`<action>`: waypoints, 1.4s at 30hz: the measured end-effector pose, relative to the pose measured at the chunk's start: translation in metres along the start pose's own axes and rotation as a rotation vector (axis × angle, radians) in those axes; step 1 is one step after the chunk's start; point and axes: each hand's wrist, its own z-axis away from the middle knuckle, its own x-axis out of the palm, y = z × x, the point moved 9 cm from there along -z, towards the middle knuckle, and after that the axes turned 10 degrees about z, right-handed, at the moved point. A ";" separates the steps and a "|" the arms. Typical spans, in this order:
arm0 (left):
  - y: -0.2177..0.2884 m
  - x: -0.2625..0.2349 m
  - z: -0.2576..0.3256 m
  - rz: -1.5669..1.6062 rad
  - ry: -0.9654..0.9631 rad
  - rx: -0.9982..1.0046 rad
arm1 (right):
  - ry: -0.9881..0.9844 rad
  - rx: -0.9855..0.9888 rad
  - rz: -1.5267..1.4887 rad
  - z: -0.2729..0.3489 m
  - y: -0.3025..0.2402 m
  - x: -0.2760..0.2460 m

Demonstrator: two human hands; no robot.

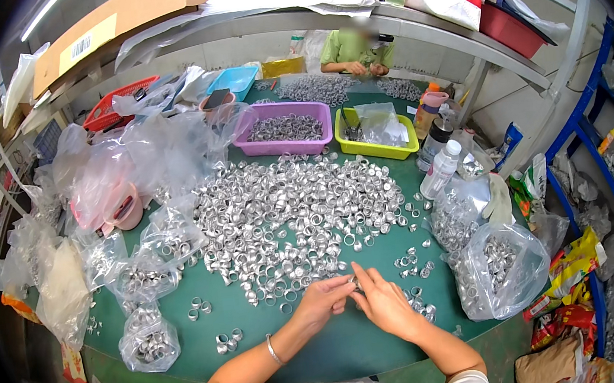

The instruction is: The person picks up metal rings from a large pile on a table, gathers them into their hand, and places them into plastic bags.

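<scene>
A big heap of small silver metal rings covers the middle of the green table. My left hand and my right hand meet at the heap's near edge, fingertips pinched together on a small metal ring. Which hand carries it I cannot tell for sure; both touch it. A bracelet sits on my left wrist. A few loose rings lie to the left of my forearm.
Clear plastic bags of rings lie right, more bags left. A purple tray and a yellow-green tray stand behind the heap, bottles to the right. Another person works at the far end under a shelf.
</scene>
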 end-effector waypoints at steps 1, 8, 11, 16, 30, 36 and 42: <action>0.001 0.000 -0.003 0.007 -0.002 0.002 | 0.015 -0.004 0.003 -0.001 0.002 -0.001; -0.001 -0.002 -0.010 0.003 -0.047 -0.031 | 0.043 -0.106 -0.051 -0.014 0.018 -0.010; 0.004 -0.005 -0.016 -0.021 -0.064 -0.037 | 0.097 -0.174 -0.097 -0.021 0.017 -0.014; 0.023 -0.007 -0.029 -0.192 -0.085 -0.045 | 0.159 -0.211 -0.249 -0.032 0.019 -0.014; 0.057 0.023 -0.111 -0.074 -0.333 -0.179 | 0.144 -0.144 -0.514 -0.104 0.064 -0.034; 0.069 0.021 -0.149 -0.032 -0.392 -0.201 | -0.070 0.043 -0.847 -0.131 0.103 -0.013; 0.094 0.020 -0.192 0.058 -0.384 -0.099 | 0.236 -0.077 -0.398 -0.179 0.112 -0.036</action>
